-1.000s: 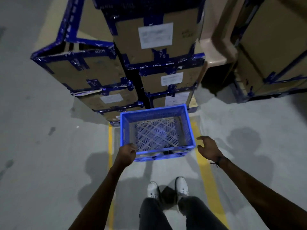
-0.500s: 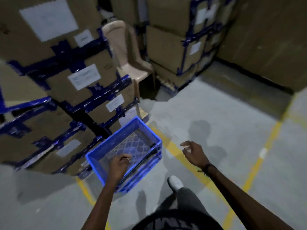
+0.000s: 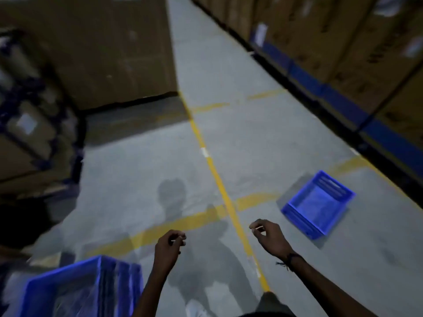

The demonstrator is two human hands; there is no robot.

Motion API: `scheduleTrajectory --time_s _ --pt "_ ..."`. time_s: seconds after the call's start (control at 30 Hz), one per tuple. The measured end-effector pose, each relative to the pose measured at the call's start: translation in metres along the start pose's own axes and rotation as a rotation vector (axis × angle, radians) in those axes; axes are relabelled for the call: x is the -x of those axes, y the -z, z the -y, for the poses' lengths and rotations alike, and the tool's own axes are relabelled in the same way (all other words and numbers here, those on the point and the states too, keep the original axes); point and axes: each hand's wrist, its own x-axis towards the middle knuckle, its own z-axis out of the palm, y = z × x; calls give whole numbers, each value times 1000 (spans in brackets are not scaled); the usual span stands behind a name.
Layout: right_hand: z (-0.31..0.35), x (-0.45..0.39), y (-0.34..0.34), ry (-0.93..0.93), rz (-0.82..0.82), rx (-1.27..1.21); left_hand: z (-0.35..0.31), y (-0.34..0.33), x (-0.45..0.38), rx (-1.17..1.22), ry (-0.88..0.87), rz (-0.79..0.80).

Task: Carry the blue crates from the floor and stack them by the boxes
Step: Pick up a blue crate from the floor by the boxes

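Fingers of both hands are loosely curled and hold nothing: left hand (image 3: 168, 244) at lower centre, right hand (image 3: 269, 235) just right of it. At the lower left, one blue crate (image 3: 75, 291) sits by the boxes (image 3: 34, 124), apparently delivered. Farther off, at the right, another crate (image 3: 318, 203) lies on the floor (image 3: 142, 175), not yet collected.
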Motion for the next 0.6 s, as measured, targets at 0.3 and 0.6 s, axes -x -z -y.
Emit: scheduleTrajectory --time_s 0.3,0.6 --pt "-147 113 176 -232 -436 -152 -118 -239 19 -127 -194 355" --pt "-266 169 322 -354 -663 -208 -196 -455 55 -132 -236 599"
